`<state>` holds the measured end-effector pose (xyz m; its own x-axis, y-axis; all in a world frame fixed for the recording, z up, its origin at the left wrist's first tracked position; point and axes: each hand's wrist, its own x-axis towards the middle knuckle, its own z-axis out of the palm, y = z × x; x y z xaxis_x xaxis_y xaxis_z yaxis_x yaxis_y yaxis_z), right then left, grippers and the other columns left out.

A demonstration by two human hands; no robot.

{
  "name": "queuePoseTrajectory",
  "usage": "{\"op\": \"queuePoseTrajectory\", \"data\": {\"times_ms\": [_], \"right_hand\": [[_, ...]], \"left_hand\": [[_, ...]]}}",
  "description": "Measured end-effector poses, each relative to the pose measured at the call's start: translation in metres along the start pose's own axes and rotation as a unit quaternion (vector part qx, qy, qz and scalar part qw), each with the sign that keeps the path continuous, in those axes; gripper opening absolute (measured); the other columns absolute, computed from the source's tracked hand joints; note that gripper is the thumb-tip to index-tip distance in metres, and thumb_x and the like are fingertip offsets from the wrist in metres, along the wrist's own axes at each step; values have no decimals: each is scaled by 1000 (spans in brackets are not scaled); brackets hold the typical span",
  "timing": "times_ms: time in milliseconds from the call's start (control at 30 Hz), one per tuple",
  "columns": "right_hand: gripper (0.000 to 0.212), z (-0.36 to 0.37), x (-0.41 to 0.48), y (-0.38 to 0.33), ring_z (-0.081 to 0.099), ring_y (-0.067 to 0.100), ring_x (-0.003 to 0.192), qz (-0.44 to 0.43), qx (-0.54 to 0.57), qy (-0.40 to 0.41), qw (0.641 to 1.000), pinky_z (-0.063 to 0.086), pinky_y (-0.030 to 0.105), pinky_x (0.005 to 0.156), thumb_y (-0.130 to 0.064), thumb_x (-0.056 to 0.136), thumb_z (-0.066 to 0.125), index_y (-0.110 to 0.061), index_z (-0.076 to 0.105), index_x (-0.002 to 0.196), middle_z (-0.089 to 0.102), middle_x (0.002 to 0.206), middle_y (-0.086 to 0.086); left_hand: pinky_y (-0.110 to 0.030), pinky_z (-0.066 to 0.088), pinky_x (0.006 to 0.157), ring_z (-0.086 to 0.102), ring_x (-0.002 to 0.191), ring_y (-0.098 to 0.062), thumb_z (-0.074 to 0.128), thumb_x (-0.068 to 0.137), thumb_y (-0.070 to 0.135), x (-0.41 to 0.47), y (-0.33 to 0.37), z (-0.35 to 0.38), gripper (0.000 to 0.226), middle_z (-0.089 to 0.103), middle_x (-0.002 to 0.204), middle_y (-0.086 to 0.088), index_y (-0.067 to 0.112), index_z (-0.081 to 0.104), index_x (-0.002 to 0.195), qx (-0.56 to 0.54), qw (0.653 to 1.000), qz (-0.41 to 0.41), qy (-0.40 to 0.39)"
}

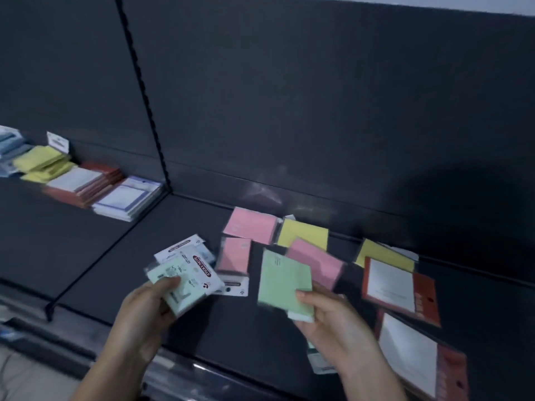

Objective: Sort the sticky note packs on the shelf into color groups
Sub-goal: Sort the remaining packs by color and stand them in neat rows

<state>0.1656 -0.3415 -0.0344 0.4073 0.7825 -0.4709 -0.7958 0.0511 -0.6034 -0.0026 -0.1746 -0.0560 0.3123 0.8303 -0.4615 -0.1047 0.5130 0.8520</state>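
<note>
My left hand [144, 308] grips a small stack of packs, a pale green pack [173, 285] on top and white-labelled ones fanned behind it. My right hand [333, 319] holds a green pack [282, 280] with the thumb on its lower edge. Loose on the dark shelf [202, 328] behind them lie three pink packs [250, 225] [234, 254] [318, 263] and two yellow packs [304, 234] [382, 254]. Two red-backed packs with white pads [399, 287] [417, 354] lie at the right.
On the left shelf section stand sorted piles: blue packs [11, 149], yellow packs [43, 163], red-and-white packs [84, 183] and purple-bordered white packs [127, 202]. A slotted black upright [144, 91] divides the two sections. The dark back panel rises behind.
</note>
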Motion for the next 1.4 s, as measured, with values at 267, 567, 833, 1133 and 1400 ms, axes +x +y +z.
{"op": "queuePoseTrajectory", "data": {"times_ms": [267,567,833,1133,1400], "right_hand": [[26,95,29,94,71,30,69,120,33,-79,989,56,30,51,10,64,56,5,71,85,71,89,23],[25,229,83,180,69,20,68,6,-60,-69,996,51,26,56,7,84,47,-5,63,99,72,83,12],[23,312,114,244,72,20,71,7,-95,-92,991,54,29,57,5,85,49,-4,64,100,74,87,12],[16,394,195,277,69,18,64,-4,-107,-59,992,50,31,61,0,82,55,-8,64,93,73,73,7],[11,479,278,296,58,20,78,40,-109,-33,993,42,30,59,-3,81,59,-13,65,83,70,63,3]], "left_hand": [[-23,53,51,66,66,-17,62,81,2,22,39,-100,15,70,84,-10,4,63,96,-31,998,21,51],[-23,51,44,67,59,-19,63,81,0,47,112,-236,24,72,81,-15,-1,59,105,-53,992,101,57],[-29,49,46,64,49,-18,60,84,-3,67,150,-329,15,68,71,-15,8,49,85,-91,986,102,98],[-24,51,44,68,60,-15,52,89,-2,136,204,-378,20,72,77,-8,16,62,90,-108,979,122,119],[-23,52,46,68,60,-10,49,90,-1,215,272,-408,23,73,72,-1,15,64,99,-78,982,125,114]]}}
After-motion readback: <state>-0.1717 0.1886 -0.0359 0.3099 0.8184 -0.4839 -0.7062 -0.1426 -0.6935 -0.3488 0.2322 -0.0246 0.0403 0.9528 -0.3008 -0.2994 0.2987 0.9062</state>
